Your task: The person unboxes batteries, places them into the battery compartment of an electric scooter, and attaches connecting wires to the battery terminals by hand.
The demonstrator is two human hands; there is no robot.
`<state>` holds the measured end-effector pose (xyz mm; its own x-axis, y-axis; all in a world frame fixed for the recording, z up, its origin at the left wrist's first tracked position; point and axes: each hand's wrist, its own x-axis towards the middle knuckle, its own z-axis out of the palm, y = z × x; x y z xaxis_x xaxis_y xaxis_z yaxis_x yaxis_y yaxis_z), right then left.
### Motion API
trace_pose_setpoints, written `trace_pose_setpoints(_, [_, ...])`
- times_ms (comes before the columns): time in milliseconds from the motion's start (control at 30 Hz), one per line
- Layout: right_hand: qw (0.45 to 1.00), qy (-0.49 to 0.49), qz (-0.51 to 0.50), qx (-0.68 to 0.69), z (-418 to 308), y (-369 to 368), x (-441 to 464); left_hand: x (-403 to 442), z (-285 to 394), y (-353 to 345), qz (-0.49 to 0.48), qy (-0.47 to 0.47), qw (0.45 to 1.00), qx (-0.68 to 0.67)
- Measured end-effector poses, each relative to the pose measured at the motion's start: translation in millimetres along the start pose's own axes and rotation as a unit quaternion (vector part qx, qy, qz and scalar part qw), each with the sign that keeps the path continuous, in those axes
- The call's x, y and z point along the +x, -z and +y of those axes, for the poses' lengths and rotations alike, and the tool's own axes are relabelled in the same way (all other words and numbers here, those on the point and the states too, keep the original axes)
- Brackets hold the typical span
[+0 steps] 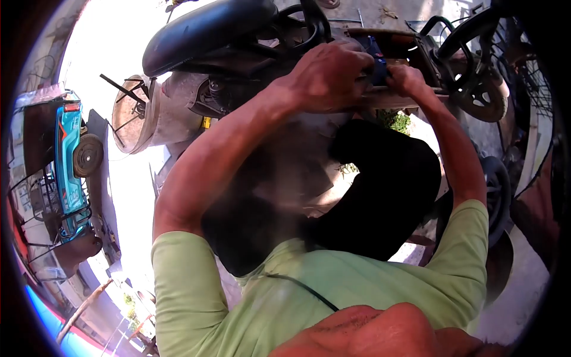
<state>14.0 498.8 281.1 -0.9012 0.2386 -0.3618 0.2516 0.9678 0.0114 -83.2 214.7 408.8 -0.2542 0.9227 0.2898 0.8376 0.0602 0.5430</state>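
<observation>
Reaching across a vehicle's open brown compartment [394, 41] beside a black seat [208, 33] | left hand [333, 74]: fingers curled, grip hidden, cannot tell what it pinches | right hand [407, 79]: fingers bent beside a dark-blue item [377, 66], hold unclear | item: between both hands, at the compartment | teal vehicle [72, 160] standing well apart, left

left arm [223, 143] extended forward, bent and angled inward | left hand [333, 70] held ahead, curled, its back turned up | right arm [450, 143] likewise bent, angled inward | right hand [407, 80] curled, held near the left hand
</observation>
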Motion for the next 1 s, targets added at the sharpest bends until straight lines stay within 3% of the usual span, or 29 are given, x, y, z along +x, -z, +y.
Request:
trace_pose_setpoints(100, [1.000, 0.022, 0.018, -0.013, 5, -8, 5, -59, 50, 29, -0.020, 0.014, 1.000, -0.005])
trace_pose_setpoints(133, [1.000, 0.022, 0.013, -0.014, 5, -9, 6, -81, 56, 25, 0.013, -0.012, 0.999, -0.041])
trace_pose_setpoints(267, [1.000, 0.022, 0.014, -0.013, 7, -7, 5, -120, 64, 6, -0.069, 0.044, 0.995, -0.053])
trace_pose_setpoints(467, [0.958, 0.067, 0.265, 0.090, 22, -49, 1, -121, 48, 5, -0.086, 0.059, 0.994, -0.014])
trace_pose_setpoints(567, [0.982, 0.009, 0.176, 0.072, 9, -29, -8, -116, 50, 8, -0.093, 0.054, 0.994, -0.022])
trace_pose_setpoints(867, [0.991, 0.034, 0.119, 0.044, 3, -12, -12, -121, 54, 8, -0.092, 0.024, 0.994, -0.060])
trace_pose_setpoints(1000, [0.995, 0.000, 0.090, 0.051, 3, -5, -12, -126, 54, 10, -0.095, 0.023, 0.994, -0.052])
